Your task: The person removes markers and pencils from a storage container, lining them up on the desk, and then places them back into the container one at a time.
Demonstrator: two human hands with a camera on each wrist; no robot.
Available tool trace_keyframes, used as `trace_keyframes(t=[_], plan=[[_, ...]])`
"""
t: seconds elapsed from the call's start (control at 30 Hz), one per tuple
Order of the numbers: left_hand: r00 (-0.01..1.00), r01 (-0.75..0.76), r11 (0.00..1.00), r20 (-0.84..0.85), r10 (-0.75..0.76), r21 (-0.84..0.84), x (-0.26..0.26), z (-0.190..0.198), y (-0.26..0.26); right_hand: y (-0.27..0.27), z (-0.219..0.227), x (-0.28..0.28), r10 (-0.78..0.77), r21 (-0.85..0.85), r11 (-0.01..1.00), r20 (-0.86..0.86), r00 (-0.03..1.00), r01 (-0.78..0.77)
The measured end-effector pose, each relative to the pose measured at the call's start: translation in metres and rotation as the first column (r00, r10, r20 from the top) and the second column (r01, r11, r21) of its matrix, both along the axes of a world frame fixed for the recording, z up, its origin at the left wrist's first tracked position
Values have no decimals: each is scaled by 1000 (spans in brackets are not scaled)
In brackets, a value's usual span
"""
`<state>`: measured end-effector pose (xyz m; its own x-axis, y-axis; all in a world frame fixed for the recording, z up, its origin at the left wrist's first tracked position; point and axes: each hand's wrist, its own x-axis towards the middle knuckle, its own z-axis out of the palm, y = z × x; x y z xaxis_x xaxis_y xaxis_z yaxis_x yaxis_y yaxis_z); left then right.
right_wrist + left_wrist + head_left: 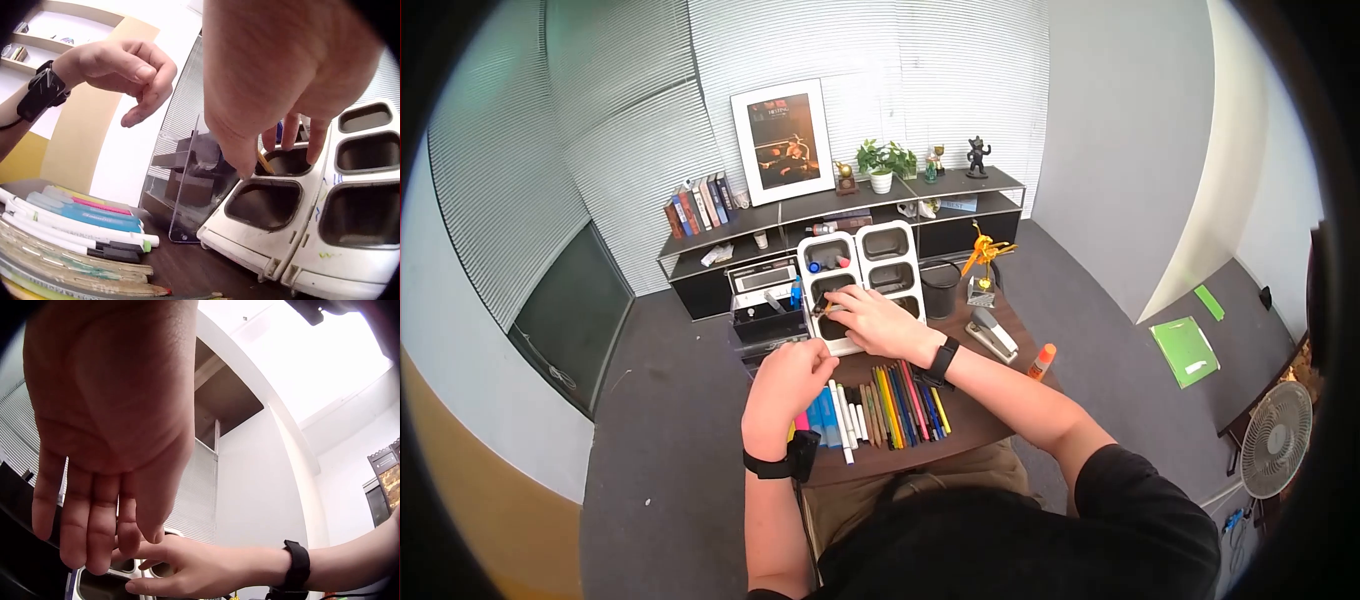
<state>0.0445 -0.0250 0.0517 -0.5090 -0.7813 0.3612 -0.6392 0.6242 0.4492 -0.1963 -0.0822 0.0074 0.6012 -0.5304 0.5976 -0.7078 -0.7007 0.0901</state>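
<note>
My right hand (878, 318) reaches over the left column of a white organizer (250, 247) with dark compartments, its fingertips at the middle one. Between thumb and fingers it pinches a thin yellow pencil-like stick (267, 164), whose lower end points into the compartment; the grip is partly hidden. My left hand (785, 385) hovers at the near left, above the row of pens, with loosely curled fingers and nothing in it. Below lie blue markers (825, 415), white markers (840, 420), brown pencils (872, 415) and several coloured pencils (910, 400), side by side on the table (975, 425).
Left of the organizer stands a clear and black desk box (194, 181). To the right are a black mesh cup (941, 290), a gold trophy (983, 265), a stapler (992, 335) and an orange glue stick (1042, 362). Behind runs a low black shelf (800, 213).
</note>
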Motion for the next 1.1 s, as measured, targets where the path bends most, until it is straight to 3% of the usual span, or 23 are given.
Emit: trace_keyframes(t=[0.3,0.43,0.7,0.8,1.1], plan=[[1000,2,1000,-8,-3,-19,-1,0,-1,9,9,-6,-46,33,998,-4,999,46],[1000,5,1000,12,-4,-23,-2,-1,-2,1,7,-4,-19,-50,999,-73,997,16],[1000,17,1000,-6,-17,9,-1,0,-1,2,4,-3,-2,36,999,-18,1000,2],[1000,23,1000,2,-23,4,-2,-4,-4,0,4,-5,5,-43,999,-34,999,-6],[1000,13,1000,-3,-13,23,-4,-2,-3,5,10,-4,-4,40,999,-83,997,8]])
